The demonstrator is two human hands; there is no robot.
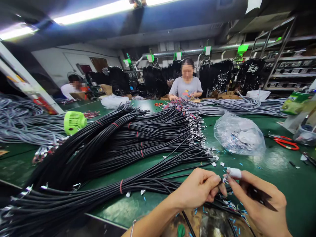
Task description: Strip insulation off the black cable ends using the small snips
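Note:
My left hand [203,187] is closed around a black cable near its end, thumb and fingers pinched together. Opposite it, my right hand [261,200] pinches the pale wires [225,179] at that cable's end, and one of its fingers is wrapped in white tape [234,173]. A dark pointed tool [264,198] lies across the right palm; its kind is partly hidden. Just left of my hands, a bundle of black cables [103,191] tied with a red band runs along the table's near side. Blue and white scraps are scattered below and around my fingers.
More tied black cables [158,131] fill the green table [278,171]. A clear plastic bag [239,135] of scraps and red-handled scissors [286,142] lie to the right. Grey cables [234,107] and a green fan [74,122] lie farther off. A co-worker [186,82] sits across the table.

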